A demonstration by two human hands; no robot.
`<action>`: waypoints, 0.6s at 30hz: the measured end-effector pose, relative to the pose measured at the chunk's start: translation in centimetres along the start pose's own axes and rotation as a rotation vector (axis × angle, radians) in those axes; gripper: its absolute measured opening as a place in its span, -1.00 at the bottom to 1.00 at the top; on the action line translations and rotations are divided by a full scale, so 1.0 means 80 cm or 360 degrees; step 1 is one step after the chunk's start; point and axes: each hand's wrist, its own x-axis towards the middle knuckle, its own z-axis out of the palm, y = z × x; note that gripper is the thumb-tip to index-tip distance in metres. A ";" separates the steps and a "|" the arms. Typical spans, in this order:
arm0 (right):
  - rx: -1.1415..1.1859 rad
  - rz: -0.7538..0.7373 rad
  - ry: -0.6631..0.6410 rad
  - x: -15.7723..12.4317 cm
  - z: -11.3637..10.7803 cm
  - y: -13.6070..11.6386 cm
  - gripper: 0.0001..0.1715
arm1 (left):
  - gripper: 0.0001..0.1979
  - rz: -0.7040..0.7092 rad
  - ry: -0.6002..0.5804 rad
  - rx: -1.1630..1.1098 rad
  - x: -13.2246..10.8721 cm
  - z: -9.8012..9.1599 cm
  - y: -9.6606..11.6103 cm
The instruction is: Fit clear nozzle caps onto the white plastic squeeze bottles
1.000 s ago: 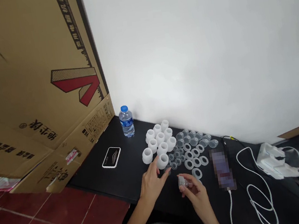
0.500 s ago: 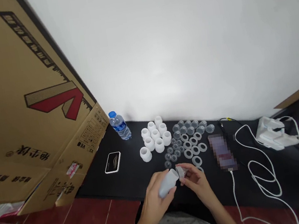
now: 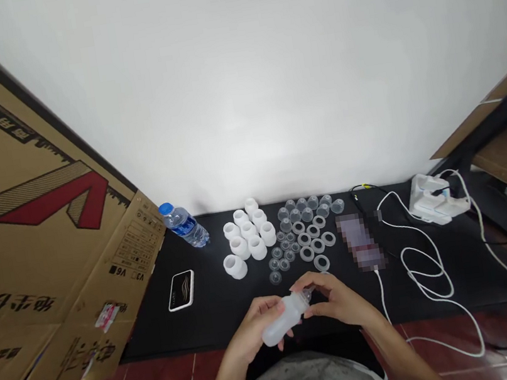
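My left hand is wrapped round a small white plastic bottle, held tilted over the near edge of the black mat. My right hand pinches a small clear part at the bottle's neck. Beyond the hands stand several white bottles in a cluster. Right of them lie several small clear caps, clear rings and little inserts.
A water bottle lies tilted at the back left beside a big cardboard box. A white power bank lies on the mat. A phone, white cables and a white charger block sit at the right.
My left hand picked a white bottle from the cluster and brought it to the right hand's clear part. The view has swung, so the parts now sit further away.
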 end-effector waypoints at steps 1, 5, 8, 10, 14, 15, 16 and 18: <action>-0.0028 -0.0020 -0.0010 0.001 0.002 -0.003 -0.45 | -0.33 -0.0043 -0.0030 -0.0077 0.001 0.000 -0.002; -0.0350 0.0115 0.0167 0.009 0.011 -0.003 -0.63 | -0.38 0.0038 0.0068 -0.0066 0.003 0.004 -0.010; -0.0380 0.0203 0.0357 0.012 0.010 0.002 -0.42 | -0.40 0.0142 0.0125 0.0005 0.003 0.007 -0.012; -0.0218 0.0127 0.0322 0.011 0.006 0.003 -0.65 | -0.40 0.0183 0.0130 -0.0004 0.004 0.006 -0.011; 0.0015 0.0081 0.0123 0.004 0.005 0.002 -0.48 | -0.39 0.0234 0.0117 0.0013 0.004 0.002 -0.010; -0.0003 0.0122 0.0148 0.003 0.007 0.002 -0.60 | -0.39 0.0233 0.0111 0.0029 0.004 0.001 -0.010; -0.0038 0.0150 0.0205 0.002 0.009 0.002 -0.63 | -0.39 0.0230 0.0113 0.0037 0.004 0.001 -0.010; -0.0094 0.0137 0.0266 0.001 0.013 0.004 -0.61 | -0.39 0.0224 0.0129 0.0040 0.003 0.001 -0.012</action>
